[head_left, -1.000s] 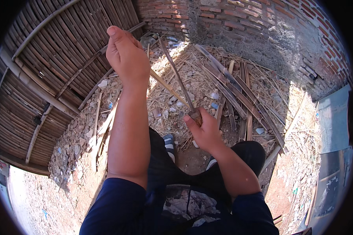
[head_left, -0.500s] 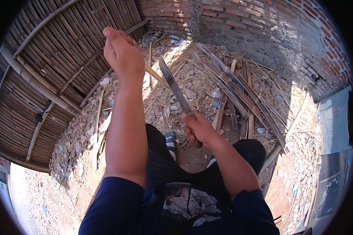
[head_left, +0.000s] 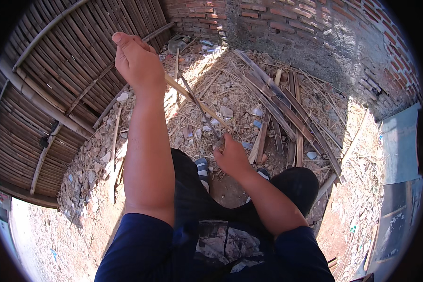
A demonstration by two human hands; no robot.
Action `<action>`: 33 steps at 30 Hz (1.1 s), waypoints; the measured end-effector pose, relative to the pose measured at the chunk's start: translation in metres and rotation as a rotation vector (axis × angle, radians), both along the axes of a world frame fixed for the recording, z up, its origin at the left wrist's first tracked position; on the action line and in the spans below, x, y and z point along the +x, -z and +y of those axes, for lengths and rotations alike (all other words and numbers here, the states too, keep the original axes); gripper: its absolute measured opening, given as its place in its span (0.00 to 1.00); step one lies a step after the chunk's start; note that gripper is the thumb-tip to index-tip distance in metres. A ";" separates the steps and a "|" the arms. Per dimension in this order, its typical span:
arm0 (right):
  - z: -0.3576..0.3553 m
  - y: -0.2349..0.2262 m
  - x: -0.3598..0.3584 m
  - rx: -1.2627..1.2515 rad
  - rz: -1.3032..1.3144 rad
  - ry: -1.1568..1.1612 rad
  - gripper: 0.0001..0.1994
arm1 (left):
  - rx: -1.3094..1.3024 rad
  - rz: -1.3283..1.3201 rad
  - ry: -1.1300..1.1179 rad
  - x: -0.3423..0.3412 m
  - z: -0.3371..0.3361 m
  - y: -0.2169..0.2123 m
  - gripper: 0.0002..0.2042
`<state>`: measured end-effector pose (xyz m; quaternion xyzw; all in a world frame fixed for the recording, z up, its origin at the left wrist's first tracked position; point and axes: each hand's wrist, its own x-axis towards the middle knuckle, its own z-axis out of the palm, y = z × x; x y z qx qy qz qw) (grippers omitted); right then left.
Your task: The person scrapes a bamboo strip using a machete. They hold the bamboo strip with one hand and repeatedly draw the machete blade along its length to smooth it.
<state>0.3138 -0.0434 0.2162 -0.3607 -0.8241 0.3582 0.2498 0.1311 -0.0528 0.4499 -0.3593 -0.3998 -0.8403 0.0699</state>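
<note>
High on the left, my left hand is closed round one end of a thin bamboo strip. The strip slants down and rightward from the fist, its lower end over the ground in front of me. My right hand grips a machete in front of my knees. Its dark blade points up and left, seen nearly edge-on, and crosses the strip. I cannot tell whether blade and strip touch. My right fist hides most of the machete's handle, and my left fist hides the strip's upper end.
A pile of split bamboo pieces lies to the right on rubble and straw. A slatted bamboo wall stands at the left, a brick wall at the back. Bluish-grey panels stand far right. My shoes are below.
The machete has turned from showing its flat side to nearly edge-on, and its tip has shifted left. My left hand has moved slightly left, and more of the strip shows.
</note>
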 end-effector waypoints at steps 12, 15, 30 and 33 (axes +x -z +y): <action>-0.018 -0.069 0.018 -0.102 0.462 0.073 0.19 | 0.009 0.044 0.058 0.006 -0.004 0.003 0.26; -0.002 0.005 -0.002 -0.010 0.184 0.115 0.19 | 0.023 0.028 0.093 0.016 0.004 0.002 0.26; -0.006 -0.069 0.030 -0.237 0.528 0.007 0.21 | 0.033 0.058 0.068 -0.002 -0.008 0.011 0.25; -0.014 -0.055 0.019 -0.112 0.493 0.084 0.21 | 0.018 0.062 0.075 0.003 -0.005 0.006 0.26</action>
